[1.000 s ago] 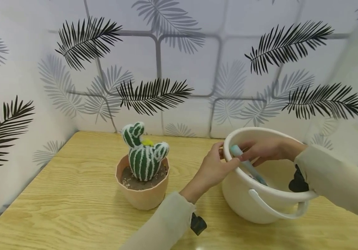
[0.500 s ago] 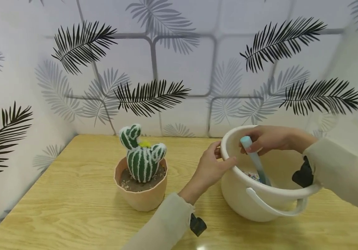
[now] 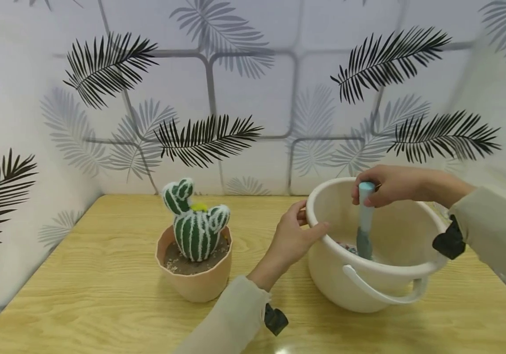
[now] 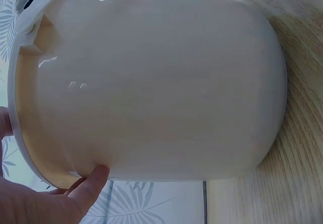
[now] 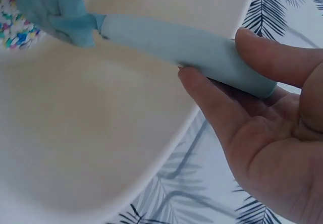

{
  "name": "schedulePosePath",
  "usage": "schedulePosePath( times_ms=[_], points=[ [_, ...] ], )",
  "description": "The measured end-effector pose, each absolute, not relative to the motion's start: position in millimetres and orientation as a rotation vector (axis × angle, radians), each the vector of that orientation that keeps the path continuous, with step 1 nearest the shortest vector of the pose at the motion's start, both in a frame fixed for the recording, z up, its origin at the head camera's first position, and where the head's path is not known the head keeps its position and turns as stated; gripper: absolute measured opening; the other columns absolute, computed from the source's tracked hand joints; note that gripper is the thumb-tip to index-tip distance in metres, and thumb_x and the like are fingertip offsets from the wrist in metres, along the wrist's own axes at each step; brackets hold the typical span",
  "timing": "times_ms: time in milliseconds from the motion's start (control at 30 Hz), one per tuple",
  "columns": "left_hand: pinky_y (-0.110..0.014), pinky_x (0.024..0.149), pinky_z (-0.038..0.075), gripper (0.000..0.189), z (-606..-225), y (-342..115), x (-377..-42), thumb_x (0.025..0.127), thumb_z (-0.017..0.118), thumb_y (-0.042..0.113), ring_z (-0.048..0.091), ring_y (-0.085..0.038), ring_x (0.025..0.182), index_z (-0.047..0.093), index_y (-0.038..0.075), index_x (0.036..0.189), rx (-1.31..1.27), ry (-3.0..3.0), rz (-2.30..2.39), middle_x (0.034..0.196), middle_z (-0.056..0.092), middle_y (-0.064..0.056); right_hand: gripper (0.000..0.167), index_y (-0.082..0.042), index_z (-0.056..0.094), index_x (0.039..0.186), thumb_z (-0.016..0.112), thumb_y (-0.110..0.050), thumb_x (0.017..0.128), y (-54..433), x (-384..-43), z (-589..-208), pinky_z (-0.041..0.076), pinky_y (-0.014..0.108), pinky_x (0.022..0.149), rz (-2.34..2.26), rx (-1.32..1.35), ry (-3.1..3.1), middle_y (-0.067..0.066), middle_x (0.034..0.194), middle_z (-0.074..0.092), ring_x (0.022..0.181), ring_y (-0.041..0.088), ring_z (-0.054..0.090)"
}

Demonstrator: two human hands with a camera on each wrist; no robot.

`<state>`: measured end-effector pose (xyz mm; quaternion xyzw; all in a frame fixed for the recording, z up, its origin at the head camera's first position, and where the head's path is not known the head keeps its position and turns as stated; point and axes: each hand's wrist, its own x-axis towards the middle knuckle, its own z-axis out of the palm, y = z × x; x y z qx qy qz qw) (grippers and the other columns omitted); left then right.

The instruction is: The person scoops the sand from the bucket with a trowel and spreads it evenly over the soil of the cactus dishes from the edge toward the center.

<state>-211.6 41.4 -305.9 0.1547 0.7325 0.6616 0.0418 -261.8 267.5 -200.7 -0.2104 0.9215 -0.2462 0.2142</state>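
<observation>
A cream bucket (image 3: 341,285) with a carrying handle stands on the wooden table, upright. My left hand (image 3: 292,238) grips its left rim, thumb on the rim and fingers against the outer wall, as the left wrist view of the bucket wall (image 4: 161,82) also shows. Over the bucket's mouth, my right hand (image 3: 387,184) holds a light-blue trowel (image 3: 366,211) by the upper end of its handle. Blade down, the trowel stands nearly vertical inside the bucket. Small multicoloured pellets (image 5: 20,27) lie beside the trowel's blade (image 5: 55,12); the near rim hides most of them in the head view.
Left of the bucket, an orange-pink pot (image 3: 195,282) holds brown soil and a knitted green-and-white cactus (image 3: 195,233) with a yellow flower. Leaf-patterned wall covering (image 3: 253,98) rises behind the wooden table (image 3: 80,275). The bucket's white carrying handle (image 3: 385,295) hangs at its front.
My right hand has risen and moved right, bringing the trowel from a leftward slant to nearly vertical. My left hand keeps its hold on the rim. The head view has shifted slightly.
</observation>
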Motion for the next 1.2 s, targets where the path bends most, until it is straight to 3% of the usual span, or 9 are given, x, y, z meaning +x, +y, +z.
schedulePosePath(
  times_ms=[267, 467, 633, 867, 933, 1067, 1200],
  points=[
    [-0.026, 0.080, 0.054, 0.063, -306, 42, -214, 0.083, 0.069, 0.018, 0.057, -0.021, 0.109, 0.043, 0.004, 0.139, 0.470, 2.261, 2.009, 0.125, 0.057, -0.016, 0.017, -0.005, 0.060, 0.104, 0.063, -0.007, 0.088, 293, -248, -202, 0.043, 0.030, 0.072, -0.610, -0.545, 2.658, 0.004, 0.093, 0.058, 0.083, 0.016, 0.048],
    [-0.029, 0.081, 0.055, 0.060, -305, 45, -219, 0.081, 0.069, 0.010, 0.057, -0.024, 0.109, 0.046, 0.004, 0.137, 0.457, 2.213, 2.047, 0.130, 0.053, -0.016, 0.017, -0.006, 0.062, 0.105, 0.064, -0.009, 0.088, 304, -240, -214, 0.045, 0.030, 0.074, -0.684, -0.562, 2.736, 0.004, 0.097, 0.062, 0.084, 0.014, 0.051],
    [-0.033, 0.086, 0.055, 0.056, -307, 47, -223, 0.084, 0.067, 0.009, 0.058, -0.028, 0.115, 0.047, 0.003, 0.136, 0.464, 2.174, 2.093, 0.131, 0.055, -0.018, 0.018, -0.005, 0.062, 0.106, 0.066, -0.009, 0.089, 314, -236, -232, 0.048, 0.024, 0.074, -0.832, -0.599, 2.854, 0.004, 0.102, 0.067, 0.085, 0.006, 0.058],
    [-0.035, 0.088, 0.054, 0.052, -313, 50, -224, 0.088, 0.065, 0.010, 0.056, -0.032, 0.119, 0.047, 0.001, 0.136, 0.523, 2.122, 2.127, 0.132, 0.054, -0.020, 0.021, 0.003, 0.053, 0.111, 0.060, 0.000, 0.091, 328, -230, -251, 0.050, 0.015, 0.076, -1.128, -0.610, 2.882, -0.016, 0.096, 0.066, 0.090, -0.005, 0.061],
    [-0.034, 0.087, 0.055, 0.052, -313, 50, -224, 0.088, 0.065, 0.010, 0.056, -0.031, 0.119, 0.048, 0.002, 0.136, 0.542, 2.118, 2.135, 0.131, 0.055, -0.019, 0.024, 0.003, 0.051, 0.113, 0.059, 0.001, 0.090, 329, -229, -253, 0.050, 0.014, 0.076, -1.165, -0.616, 2.899, -0.012, 0.097, 0.066, 0.090, -0.006, 0.060],
    [-0.034, 0.088, 0.054, 0.054, -314, 47, -224, 0.088, 0.065, 0.011, 0.057, -0.030, 0.118, 0.047, 0.004, 0.138, 0.551, 2.100, 2.155, 0.131, 0.055, -0.018, 0.028, 0.006, 0.047, 0.117, 0.056, 0.005, 0.090, 325, -227, -257, 0.048, 0.011, 0.076, -1.168, -0.633, 2.948, 0.009, 0.105, 0.065, 0.091, -0.007, 0.059],
    [-0.033, 0.088, 0.054, 0.055, -313, 49, -222, 0.088, 0.064, 0.013, 0.056, -0.028, 0.118, 0.045, 0.006, 0.140, 0.518, 2.098, 2.163, 0.131, 0.055, -0.015, 0.032, 0.003, 0.045, 0.119, 0.060, -0.006, 0.092, 321, -224, -258, 0.049, 0.017, 0.078, -1.039, -0.549, 3.062, 0.018, 0.109, 0.063, 0.097, 0.012, 0.064]
  ],
)
